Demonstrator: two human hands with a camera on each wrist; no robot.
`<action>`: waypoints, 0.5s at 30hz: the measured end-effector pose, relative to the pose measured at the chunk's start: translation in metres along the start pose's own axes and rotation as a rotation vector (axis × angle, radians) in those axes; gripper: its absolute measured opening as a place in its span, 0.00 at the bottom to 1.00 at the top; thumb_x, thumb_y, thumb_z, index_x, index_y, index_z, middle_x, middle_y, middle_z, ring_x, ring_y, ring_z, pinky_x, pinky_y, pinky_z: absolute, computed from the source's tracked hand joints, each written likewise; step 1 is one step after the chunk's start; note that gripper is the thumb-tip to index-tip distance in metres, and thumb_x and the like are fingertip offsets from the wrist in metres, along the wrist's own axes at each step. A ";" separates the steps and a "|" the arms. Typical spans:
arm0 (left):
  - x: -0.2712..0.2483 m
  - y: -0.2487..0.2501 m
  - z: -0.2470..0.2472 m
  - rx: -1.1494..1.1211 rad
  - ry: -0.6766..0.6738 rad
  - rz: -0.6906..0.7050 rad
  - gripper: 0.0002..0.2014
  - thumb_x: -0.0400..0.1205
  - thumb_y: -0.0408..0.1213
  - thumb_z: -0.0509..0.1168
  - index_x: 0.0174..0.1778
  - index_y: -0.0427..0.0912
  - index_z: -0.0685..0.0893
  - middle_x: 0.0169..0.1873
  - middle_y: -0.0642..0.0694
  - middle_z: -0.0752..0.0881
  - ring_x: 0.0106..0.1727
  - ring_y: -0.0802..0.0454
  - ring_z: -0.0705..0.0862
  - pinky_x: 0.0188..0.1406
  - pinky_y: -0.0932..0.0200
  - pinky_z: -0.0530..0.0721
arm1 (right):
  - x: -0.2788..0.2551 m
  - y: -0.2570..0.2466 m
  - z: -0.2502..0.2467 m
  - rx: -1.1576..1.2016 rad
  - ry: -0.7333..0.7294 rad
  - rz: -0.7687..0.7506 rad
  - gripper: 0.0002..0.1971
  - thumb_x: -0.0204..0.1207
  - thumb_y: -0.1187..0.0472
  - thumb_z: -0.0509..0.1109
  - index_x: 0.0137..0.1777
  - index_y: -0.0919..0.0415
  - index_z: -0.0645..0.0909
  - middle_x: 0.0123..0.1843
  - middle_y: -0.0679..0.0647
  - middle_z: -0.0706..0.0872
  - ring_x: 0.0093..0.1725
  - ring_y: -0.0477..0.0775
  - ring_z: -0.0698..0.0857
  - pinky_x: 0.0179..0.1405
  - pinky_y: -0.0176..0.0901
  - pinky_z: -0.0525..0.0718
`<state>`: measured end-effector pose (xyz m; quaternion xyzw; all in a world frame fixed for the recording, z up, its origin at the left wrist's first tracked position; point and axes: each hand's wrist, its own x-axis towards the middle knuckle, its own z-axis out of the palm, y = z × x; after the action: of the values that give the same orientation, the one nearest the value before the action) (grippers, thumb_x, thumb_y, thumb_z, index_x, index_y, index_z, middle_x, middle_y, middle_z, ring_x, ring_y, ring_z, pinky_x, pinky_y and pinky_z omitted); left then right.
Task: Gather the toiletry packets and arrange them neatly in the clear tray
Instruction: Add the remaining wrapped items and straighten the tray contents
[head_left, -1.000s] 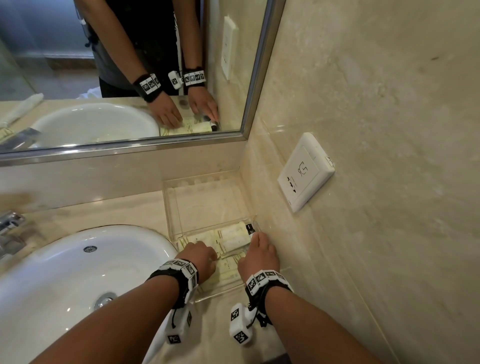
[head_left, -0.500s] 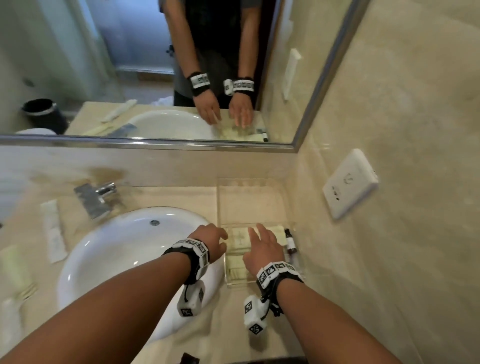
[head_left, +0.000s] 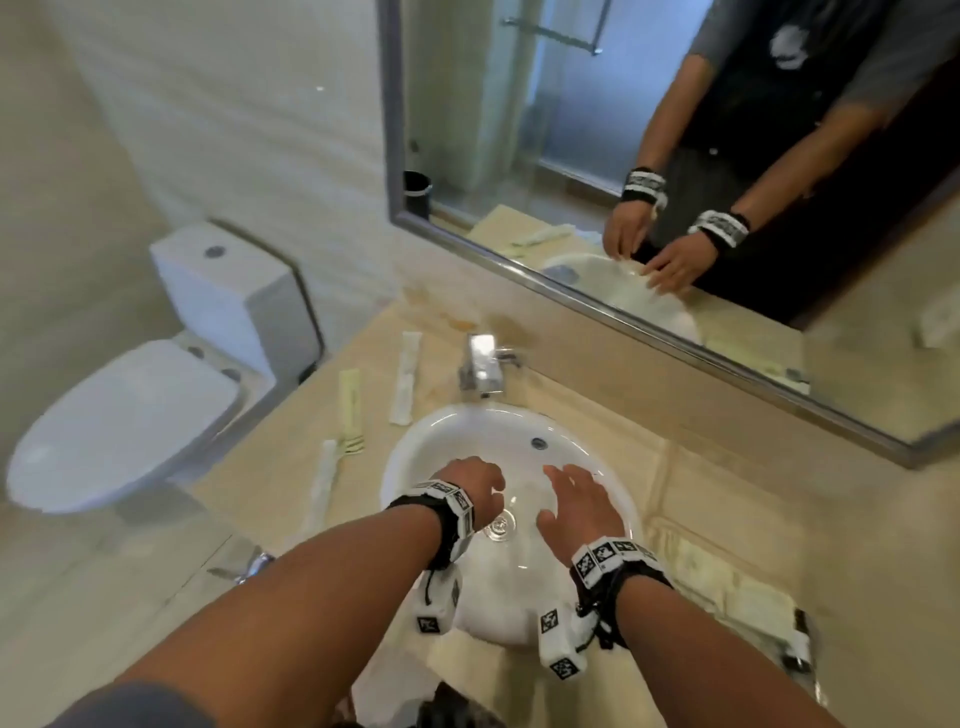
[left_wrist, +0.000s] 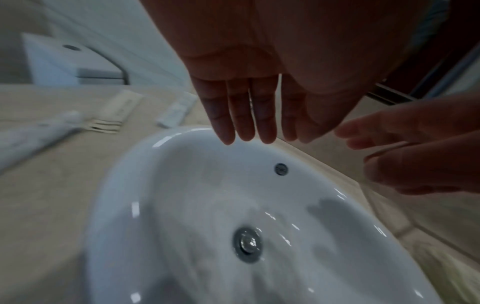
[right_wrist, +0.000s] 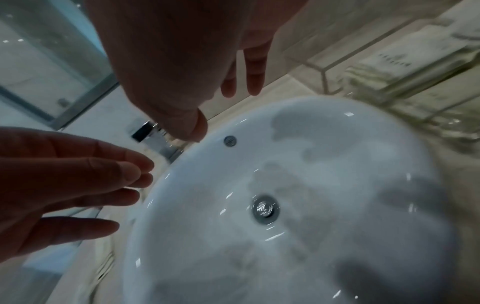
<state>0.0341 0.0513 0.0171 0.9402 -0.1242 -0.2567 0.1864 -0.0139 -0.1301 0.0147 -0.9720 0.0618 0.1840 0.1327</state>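
Both hands hover over the white sink bowl (head_left: 426, 447) and hold nothing. My left hand (head_left: 475, 480) has straight fingers (left_wrist: 246, 115) pointing at the bowl's far left rim. The fingers (right_wrist: 255, 67) of my right hand (head_left: 569, 493) are spread and relaxed. Three loose packets lie on the counter left of the sink: a white packet (head_left: 408, 376), a yellow packet (head_left: 350, 410) and a long white packet (head_left: 324, 478). The clear tray (head_left: 675, 540) stands on the counter right of the sink, with pale packets (head_left: 732, 582) lying flat inside it, blurred in the right wrist view (right_wrist: 405, 57).
A chrome faucet (head_left: 483, 369) stands behind the sink. The wall mirror (head_left: 571, 156) runs along the back of the counter. A white toilet (head_left: 130, 415) sits beyond the counter's left end. A dark-capped tube (head_left: 800, 644) lies at the tray's near right edge.
Both hands have left the packets in the tray and swung left over the sink bowl, fingers now straight. The head view has turned left, bringing the loose packets and toilet into sight.
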 end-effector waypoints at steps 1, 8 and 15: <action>-0.004 -0.017 -0.006 -0.016 0.014 -0.027 0.19 0.81 0.48 0.61 0.69 0.53 0.81 0.68 0.47 0.81 0.69 0.44 0.79 0.69 0.52 0.76 | 0.004 -0.018 0.001 -0.007 -0.006 -0.032 0.33 0.82 0.49 0.63 0.86 0.42 0.58 0.88 0.49 0.56 0.84 0.57 0.61 0.80 0.52 0.67; -0.033 -0.124 -0.046 -0.069 0.054 -0.206 0.11 0.80 0.43 0.62 0.51 0.47 0.86 0.52 0.46 0.88 0.56 0.42 0.86 0.52 0.56 0.82 | 0.026 -0.120 0.013 -0.065 -0.095 -0.208 0.29 0.81 0.50 0.63 0.83 0.43 0.66 0.84 0.50 0.64 0.79 0.55 0.69 0.76 0.49 0.73; -0.050 -0.213 -0.071 -0.105 0.093 -0.383 0.15 0.83 0.50 0.60 0.46 0.42 0.83 0.45 0.44 0.87 0.45 0.43 0.83 0.43 0.56 0.77 | 0.040 -0.186 0.039 -0.086 -0.176 -0.258 0.28 0.83 0.51 0.63 0.84 0.46 0.66 0.84 0.51 0.64 0.79 0.55 0.70 0.75 0.49 0.74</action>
<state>0.0590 0.2793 0.0073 0.9465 0.0791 -0.2499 0.1885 0.0409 0.0564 0.0088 -0.9567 -0.0832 0.2525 0.1186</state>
